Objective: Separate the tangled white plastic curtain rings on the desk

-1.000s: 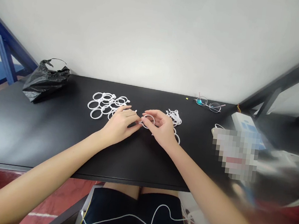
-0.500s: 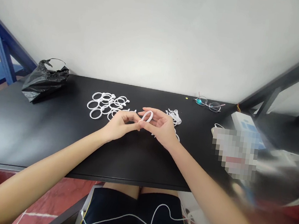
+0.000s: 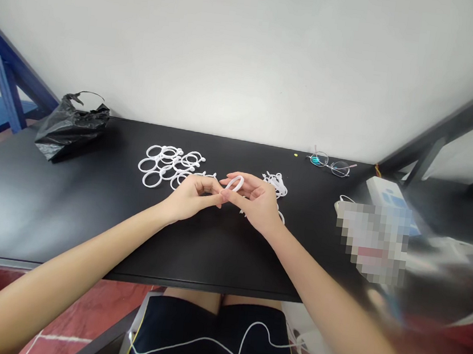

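Observation:
Between my two hands, above the middle of the black table, is a white ring [image 3: 238, 183] like a narrow looped band. My left hand [image 3: 193, 196] pinches its lower left end with thumb and fingers. Thumb and fingers of my right hand [image 3: 257, 199] close on the same spot, and the fingertips of both hands meet there. The join of the loop is hidden by the fingers. Left of my hands lie several white rings [image 3: 152, 178] with small round knobs, overlapping each other. Partly behind my right hand is a pile of white looped pieces [image 3: 279, 185].
A crumpled black plastic bag [image 3: 74, 128] sits at the table's left. Eyeglasses [image 3: 330, 165] lie near the wall at the back right. A white and blue box [image 3: 389, 198] and a blurred plastic wrapping [image 3: 445, 266] occupy the right side. A white cable [image 3: 199, 340] crosses my lap.
The ring's loop looks slightly narrower and has shifted a touch to the right with my right fingers. Both hands keep nearly the same place and grip.

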The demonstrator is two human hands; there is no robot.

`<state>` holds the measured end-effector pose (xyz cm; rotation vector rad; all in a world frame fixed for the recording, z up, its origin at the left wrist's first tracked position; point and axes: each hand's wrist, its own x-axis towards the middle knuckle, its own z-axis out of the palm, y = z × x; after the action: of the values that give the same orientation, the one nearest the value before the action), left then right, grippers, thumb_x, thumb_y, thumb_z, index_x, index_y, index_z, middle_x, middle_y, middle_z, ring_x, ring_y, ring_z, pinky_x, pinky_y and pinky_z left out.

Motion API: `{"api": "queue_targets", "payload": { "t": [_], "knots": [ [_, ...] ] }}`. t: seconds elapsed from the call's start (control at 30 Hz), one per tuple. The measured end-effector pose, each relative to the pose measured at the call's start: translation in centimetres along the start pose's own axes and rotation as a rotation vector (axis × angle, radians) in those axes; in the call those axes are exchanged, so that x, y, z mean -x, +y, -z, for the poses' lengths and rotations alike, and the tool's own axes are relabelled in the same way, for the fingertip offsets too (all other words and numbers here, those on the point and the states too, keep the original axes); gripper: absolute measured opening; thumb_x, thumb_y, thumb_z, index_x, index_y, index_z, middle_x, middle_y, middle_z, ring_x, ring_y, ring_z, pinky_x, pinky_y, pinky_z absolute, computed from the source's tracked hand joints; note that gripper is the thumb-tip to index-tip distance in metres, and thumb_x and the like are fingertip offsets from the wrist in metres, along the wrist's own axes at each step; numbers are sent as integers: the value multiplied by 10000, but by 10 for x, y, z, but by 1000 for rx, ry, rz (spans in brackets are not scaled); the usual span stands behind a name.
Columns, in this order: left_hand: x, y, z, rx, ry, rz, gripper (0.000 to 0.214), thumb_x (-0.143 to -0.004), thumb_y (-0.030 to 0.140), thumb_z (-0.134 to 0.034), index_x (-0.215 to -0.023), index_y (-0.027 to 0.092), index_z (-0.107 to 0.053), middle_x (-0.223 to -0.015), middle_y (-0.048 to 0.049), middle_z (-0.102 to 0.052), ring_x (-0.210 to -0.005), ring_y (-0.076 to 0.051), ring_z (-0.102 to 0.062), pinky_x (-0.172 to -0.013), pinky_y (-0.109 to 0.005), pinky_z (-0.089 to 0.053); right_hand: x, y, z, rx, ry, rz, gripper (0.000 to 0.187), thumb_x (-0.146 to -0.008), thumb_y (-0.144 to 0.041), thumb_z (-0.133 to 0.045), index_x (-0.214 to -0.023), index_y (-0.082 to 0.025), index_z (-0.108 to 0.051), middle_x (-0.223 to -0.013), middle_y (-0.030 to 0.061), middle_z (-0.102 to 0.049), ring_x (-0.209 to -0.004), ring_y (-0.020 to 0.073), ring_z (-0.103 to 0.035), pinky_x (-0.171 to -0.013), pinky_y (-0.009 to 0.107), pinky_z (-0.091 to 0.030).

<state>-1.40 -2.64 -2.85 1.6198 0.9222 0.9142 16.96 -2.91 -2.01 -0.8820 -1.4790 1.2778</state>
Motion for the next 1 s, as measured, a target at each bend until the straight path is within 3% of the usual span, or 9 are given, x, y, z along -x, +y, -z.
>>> {"api": "queue_targets", "payload": {
  "t": [0.27,0.7,1.0],
  "knots": [
    [0,1,-1,45,-8,82,295,-796,435,-710,-705,157,-676,-666,-32,-695,-657,-148,-647,-693,-290,-524,3,-2,-1,31,24,13,386,-657,-428,-825,-956,-220,-695,-947,46,-762,-778,203,-720,-768,391,-606],
    [-1,1,1,100,-62,139,248,-787,373,-723,-686,153,-668,-663,-32,-705,-676,-151,-672,-770,-310,-549,7,3,-1,94,26,97,352,-713,-367,-808,-1020,-230,-703,-940,32,-767,-795,208,-736,-793,374,-606],
    [-3,3,0,-85,-12,11,266,-842,392,-652,-747,146,-687,-721,-37,-691,-690,-144,-629,-665,-258,-492,5,4,-1,128,101,108,356,-728,-401,-788,-1027,-239,-685,-993,45,-758,-830,215,-730,-782,378,-600]
  ]
}}
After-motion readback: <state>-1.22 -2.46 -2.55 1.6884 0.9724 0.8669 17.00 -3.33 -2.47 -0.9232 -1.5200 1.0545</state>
